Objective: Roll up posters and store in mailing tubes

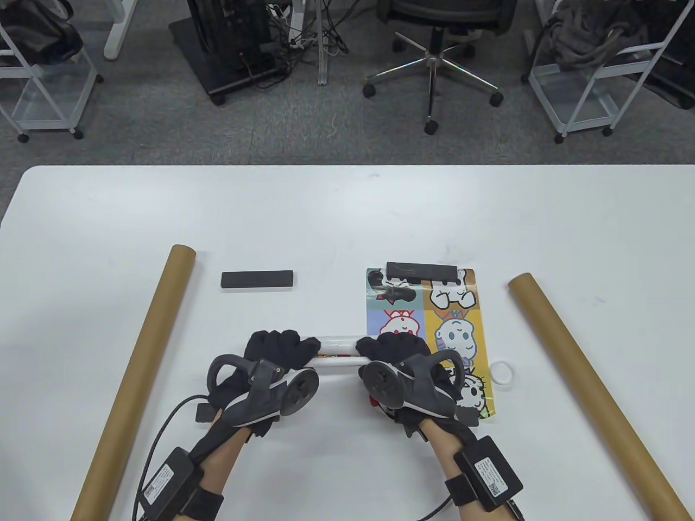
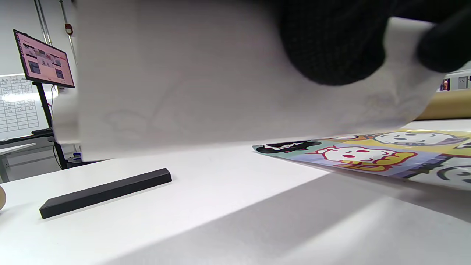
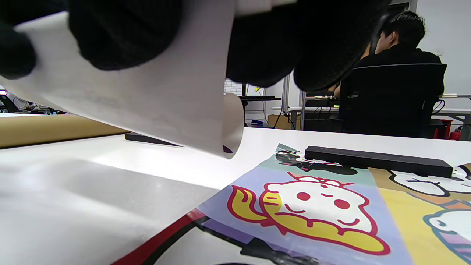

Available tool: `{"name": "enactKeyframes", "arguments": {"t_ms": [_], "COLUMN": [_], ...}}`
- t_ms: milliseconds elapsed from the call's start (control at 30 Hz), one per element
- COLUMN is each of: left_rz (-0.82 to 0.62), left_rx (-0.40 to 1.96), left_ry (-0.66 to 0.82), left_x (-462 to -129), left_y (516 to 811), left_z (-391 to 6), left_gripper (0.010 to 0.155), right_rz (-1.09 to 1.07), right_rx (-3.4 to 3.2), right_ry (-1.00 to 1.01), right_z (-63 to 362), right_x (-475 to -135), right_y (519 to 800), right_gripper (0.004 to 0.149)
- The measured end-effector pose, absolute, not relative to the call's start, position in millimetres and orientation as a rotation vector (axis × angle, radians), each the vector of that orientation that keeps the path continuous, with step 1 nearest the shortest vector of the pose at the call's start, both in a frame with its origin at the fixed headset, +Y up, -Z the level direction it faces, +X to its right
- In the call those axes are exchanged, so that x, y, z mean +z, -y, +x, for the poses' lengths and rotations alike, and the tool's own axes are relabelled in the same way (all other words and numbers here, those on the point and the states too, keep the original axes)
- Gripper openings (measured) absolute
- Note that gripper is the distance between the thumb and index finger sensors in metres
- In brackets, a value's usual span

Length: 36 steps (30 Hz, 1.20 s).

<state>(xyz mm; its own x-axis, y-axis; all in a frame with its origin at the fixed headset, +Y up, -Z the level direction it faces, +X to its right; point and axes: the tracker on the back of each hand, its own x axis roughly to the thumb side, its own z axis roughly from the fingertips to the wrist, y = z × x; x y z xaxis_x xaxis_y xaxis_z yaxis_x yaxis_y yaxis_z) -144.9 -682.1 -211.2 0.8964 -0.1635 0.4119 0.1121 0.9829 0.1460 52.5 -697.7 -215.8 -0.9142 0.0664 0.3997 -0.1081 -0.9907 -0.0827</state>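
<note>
Table view shows the rolled poster (image 1: 336, 351) lifted between both hands, its long axis running side to side across the person's front. The left hand (image 1: 271, 358) curls round one end and the right hand (image 1: 402, 361) round the other, each clenched on the roll; the wrist views confirm gloved fingers (image 3: 121, 33) wrapped over white paper held clear of the table (image 1: 347, 217).

A brown mailing tube (image 1: 136, 380) lies well out to the left of the left hand, and a second tube (image 1: 592, 391) well out to the right of the right hand. Both tubes run lengthwise away from the person, so their axes cross that of the roll, which would probably have to turn end-on to meet an open mouth at either far end. Neither hand looks clearly nearer its tube.

Just beyond and under the right hand lies a flat cartoon poster (image 1: 434, 320), pinned by a black bar (image 1: 426, 269); another bar (image 1: 257, 280) lies beyond the left hand, and a small white ring (image 1: 501, 373) just right of the flat poster.
</note>
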Motion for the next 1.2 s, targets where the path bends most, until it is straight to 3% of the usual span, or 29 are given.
{"name": "enactKeyframes", "arguments": {"t_ms": [300,667,1200], "left_rz": [0.124,0.136,0.121], "left_rx": [-0.149,-0.180,-0.167], "left_ry": [0.435,0.431,0.433], "left_x": [-210.2,-209.5,-209.8], "left_y": [680.9,681.2,681.6], "left_z": [-143.6,-142.5,-143.5], "left_gripper": [0.054,0.045,0.053], "right_rz": [0.644,0.615,0.631], "right_rx": [2.946,2.952,2.960], "right_ry": [0.063,0.142,0.106], "right_z": [52.7,52.5,51.3], "right_x": [-217.4,-215.2,-215.0], "right_y": [700.1,699.1,699.0], "right_gripper": [0.052,0.045,0.053]}}
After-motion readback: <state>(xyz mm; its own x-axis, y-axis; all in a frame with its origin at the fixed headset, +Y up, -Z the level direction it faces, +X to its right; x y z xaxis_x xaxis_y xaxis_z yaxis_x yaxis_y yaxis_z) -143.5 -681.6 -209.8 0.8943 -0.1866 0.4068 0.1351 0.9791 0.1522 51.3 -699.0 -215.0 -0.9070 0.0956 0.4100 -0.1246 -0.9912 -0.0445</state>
